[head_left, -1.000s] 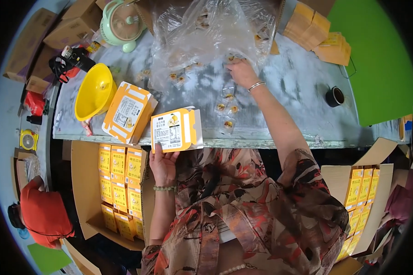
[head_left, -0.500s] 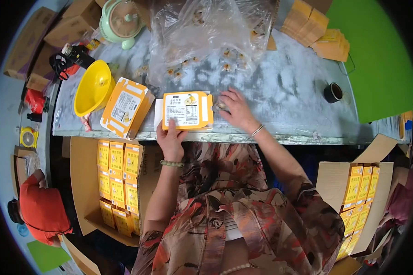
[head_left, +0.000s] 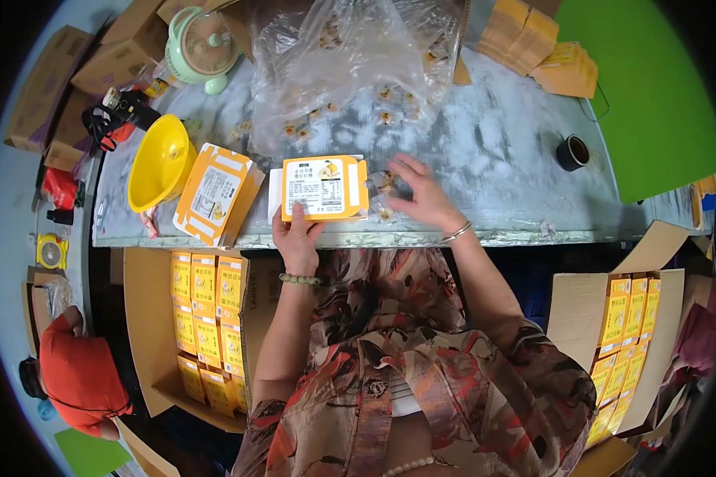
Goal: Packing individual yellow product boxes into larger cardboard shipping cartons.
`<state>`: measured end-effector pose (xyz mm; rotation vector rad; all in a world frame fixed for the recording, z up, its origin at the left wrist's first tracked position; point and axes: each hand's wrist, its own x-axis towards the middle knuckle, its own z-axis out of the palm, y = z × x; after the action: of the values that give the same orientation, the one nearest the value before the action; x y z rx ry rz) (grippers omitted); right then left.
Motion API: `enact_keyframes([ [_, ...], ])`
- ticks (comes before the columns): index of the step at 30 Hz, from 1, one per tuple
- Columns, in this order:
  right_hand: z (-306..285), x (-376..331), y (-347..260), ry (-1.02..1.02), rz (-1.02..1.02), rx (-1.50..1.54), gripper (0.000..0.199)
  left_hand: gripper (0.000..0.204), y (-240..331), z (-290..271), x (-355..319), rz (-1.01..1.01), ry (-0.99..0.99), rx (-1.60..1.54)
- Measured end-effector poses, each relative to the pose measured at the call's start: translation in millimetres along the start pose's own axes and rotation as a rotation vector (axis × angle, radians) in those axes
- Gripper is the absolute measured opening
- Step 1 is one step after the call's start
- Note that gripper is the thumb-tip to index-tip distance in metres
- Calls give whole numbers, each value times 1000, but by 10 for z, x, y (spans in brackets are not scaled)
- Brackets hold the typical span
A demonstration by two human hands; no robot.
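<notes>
My left hand point(head_left: 296, 242) grips the near edge of a yellow-and-white carton point(head_left: 320, 195), thumb on its printed top face, flaps at its right end. Small clear packets point(head_left: 384, 183) with brownish contents lie on the table beside that end. My right hand point(head_left: 429, 199) is just right of them, fingers stretched and apart. Whether the fingertips touch a packet, I cannot tell. To the left, a stack of flat yellow-and-white cartons point(head_left: 217, 195) leans near a yellow bowl point(head_left: 161, 163).
A clear plastic bag point(head_left: 350, 71) with more packets spreads at the back. A dark cup point(head_left: 573, 153) stands at the right, near a green mat point(head_left: 648, 119). Open cardboard boxes point(head_left: 147, 334) of yellow cartons stand below the table's edge. A person in red point(head_left: 83, 374) is at lower left.
My right hand has shifted right, away from the carton's end, and more of the packets there show now. The left hand keeps its hold on the carton.
</notes>
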<state>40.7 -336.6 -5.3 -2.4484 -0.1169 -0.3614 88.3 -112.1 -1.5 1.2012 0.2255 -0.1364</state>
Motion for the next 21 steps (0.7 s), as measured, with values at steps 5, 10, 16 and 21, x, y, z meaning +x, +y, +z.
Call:
enact_keyframes([
  [5, -181, 38, -156, -230, 86, -110, 68, 22, 22, -8, 101, 17, -31, 28],
  [10, 36, 204, -119, -257, 160, 53, 60, 21, 2, 57, 150, -9, -51, 42],
  [16, 359, 223, -154, -149, 229, 608, 37, 23, -45, 84, 106, -38, -81, -22],
  [21, 230, 257, -546, 224, 645, 1921, 25, 23, -136, 168, -53, 1, -108, -306],
])
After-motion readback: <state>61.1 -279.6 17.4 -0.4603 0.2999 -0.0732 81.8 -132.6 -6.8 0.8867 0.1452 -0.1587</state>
